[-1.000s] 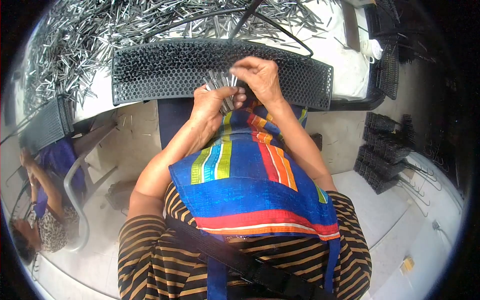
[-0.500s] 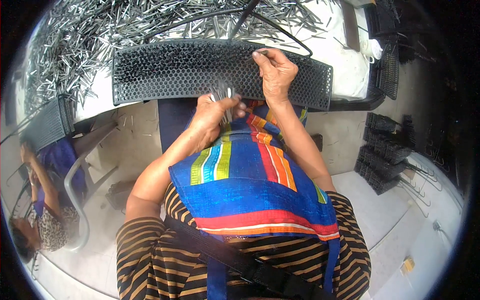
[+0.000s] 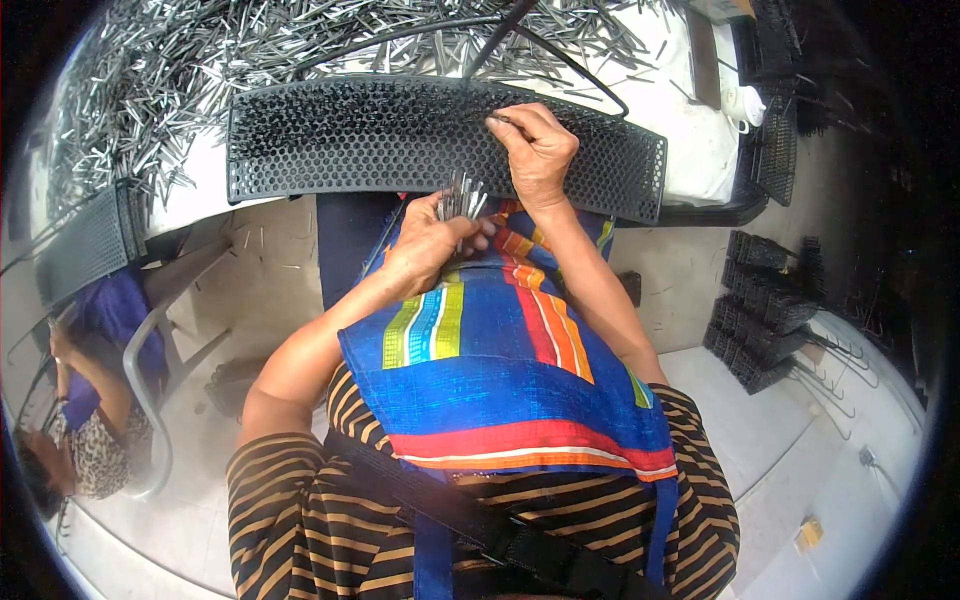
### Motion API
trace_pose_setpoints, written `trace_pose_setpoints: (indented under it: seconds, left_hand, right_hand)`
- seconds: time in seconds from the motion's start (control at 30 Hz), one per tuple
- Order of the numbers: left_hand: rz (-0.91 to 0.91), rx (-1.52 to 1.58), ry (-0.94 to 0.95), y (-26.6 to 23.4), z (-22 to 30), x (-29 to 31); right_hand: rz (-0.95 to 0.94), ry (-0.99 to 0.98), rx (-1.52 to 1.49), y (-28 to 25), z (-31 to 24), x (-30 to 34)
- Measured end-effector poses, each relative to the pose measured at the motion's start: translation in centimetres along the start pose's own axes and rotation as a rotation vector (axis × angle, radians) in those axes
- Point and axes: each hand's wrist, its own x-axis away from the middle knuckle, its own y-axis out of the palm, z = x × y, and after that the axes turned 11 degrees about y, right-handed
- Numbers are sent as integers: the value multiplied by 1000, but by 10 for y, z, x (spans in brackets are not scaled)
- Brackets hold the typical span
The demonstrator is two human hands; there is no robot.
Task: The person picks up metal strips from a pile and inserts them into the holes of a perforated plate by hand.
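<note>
Several strips (image 3: 465, 195): grasped in left hand (image 3: 428, 240), pointing twelve o'clock
Right hand (image 3: 542, 155): two o'clock of strips, over panel (image 3: 330, 165), pinching dark piece (image 3: 497, 118)

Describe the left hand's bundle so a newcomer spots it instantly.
Find the long black perforated panel fronting the white table. Below its middle, the left hand grips the bundle of thin strips. Unlike the loose heap beyond, these are gathered together.

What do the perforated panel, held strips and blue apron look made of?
Perforated panel: satin dark plastic or coated metal; the even sheen leaves it open. Strips in the left hand: glossy, perhaps metal, given bright glints. Blue apron: matte cloth, judging by soft folds.
</note>
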Motion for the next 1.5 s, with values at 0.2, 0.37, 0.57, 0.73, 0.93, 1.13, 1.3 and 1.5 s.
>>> trace_pose_setpoints:
  seconds: [0.2, 0.37, 0.57, 0.73, 0.93, 1.13, 1.3, 1.5]
  left_hand:
    - [155, 106, 22, 6, 14, -2]
    - [204, 132, 29, 4, 15, -8]
    - [211, 140, 41, 4, 18, -12]
    - [200, 172, 28, 3, 20, -17]
    - [219, 222, 25, 7, 22, -19]
    - [221, 251, 41, 12, 22, -23]
    - [195, 286, 79, 16, 19, -26]
    - [275, 244, 26, 21, 23, -24]
  right_hand:
    - [-29, 66, -46, 1, 1, 1]
    - [11, 77, -117, 4, 4, 6]
    - [36, 0, 91, 7, 1, 7]
    - [39, 57, 45, 2, -6, 2]
    - [-64, -46, 153, -1, -6, -7]
    - [-131, -19, 163, -16, -15, 3]
    - [-456, 605, -392, -23, -19, 23]
    - [-53, 483, -538, -27, -4, 9]
